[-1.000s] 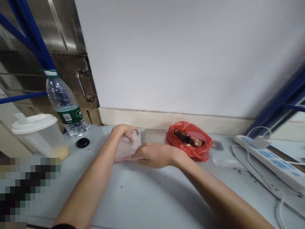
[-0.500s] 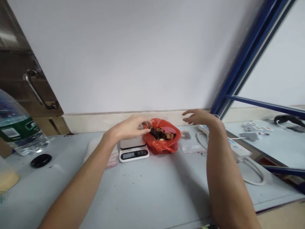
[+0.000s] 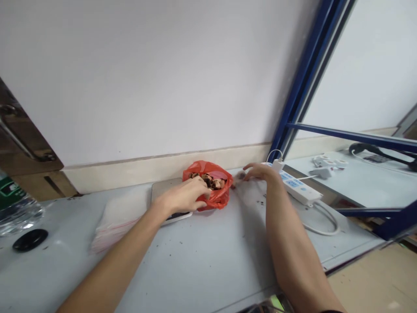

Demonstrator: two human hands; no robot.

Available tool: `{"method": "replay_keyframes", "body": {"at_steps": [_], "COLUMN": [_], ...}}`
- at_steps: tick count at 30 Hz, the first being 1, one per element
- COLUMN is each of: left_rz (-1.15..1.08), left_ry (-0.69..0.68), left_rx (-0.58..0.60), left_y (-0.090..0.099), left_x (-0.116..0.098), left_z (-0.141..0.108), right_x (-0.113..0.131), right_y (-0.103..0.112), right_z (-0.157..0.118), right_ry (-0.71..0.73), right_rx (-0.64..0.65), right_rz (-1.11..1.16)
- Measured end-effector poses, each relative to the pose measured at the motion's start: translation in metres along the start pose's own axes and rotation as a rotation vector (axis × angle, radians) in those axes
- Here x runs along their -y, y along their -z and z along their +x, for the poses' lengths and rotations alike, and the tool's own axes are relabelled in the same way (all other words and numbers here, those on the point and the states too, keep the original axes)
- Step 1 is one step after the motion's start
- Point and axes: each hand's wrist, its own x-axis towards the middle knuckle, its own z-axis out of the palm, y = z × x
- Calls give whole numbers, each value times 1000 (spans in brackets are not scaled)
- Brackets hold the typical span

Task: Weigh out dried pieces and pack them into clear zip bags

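A red plastic bag (image 3: 221, 201) stands with its mouth open, holding brown and dark dried pieces (image 3: 215, 180). At its left edge is my left hand (image 3: 187, 194), fingers curved over the rim and thumb apart; no grip on the bag shows. Partly covered by that hand and forearm is a kitchen scale (image 3: 159, 188), left of the bag. My right hand (image 3: 259, 171) hangs to the right of the bag, its fingers bent but apart. Below it lies a clear plastic bag (image 3: 249, 191), blurred, with something small near its top.
A stack of clear zip bags (image 3: 114, 221) lies left of the scale. Farther left are a black round lid (image 3: 30, 240) and a water bottle (image 3: 19, 213). A white power strip (image 3: 299, 191) with its cable sits on the right, beside a blue metal frame (image 3: 293, 87). The wall closes off the back.
The view has swung right. My left hand has moved from above the scale to the red bag's near-left edge. My right hand has come down toward the clear plastic bag.
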Motion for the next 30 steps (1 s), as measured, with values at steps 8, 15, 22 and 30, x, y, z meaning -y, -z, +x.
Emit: {"method": "replay_keyframes", "body": {"at_steps": [8, 15, 22, 30], "left_rz": [-302, -481, -629, -695], "left_ry": [19, 244, 165, 299], "left_rx": [-81, -608, -658, -777], "left_y": [22, 32, 42, 54], "left_x": [-1, 8, 16, 44], "left_z": [-13, -17, -28, -50], "right_x": [26, 87, 127, 112], "right_y": [51, 63, 43, 44], "right_z": [-31, -76, -81, -64], "right_ry": [35, 574, 776, 618], "right_rx": [-136, -74, 73, 251], "right_rz": [104, 291, 321, 337]}}
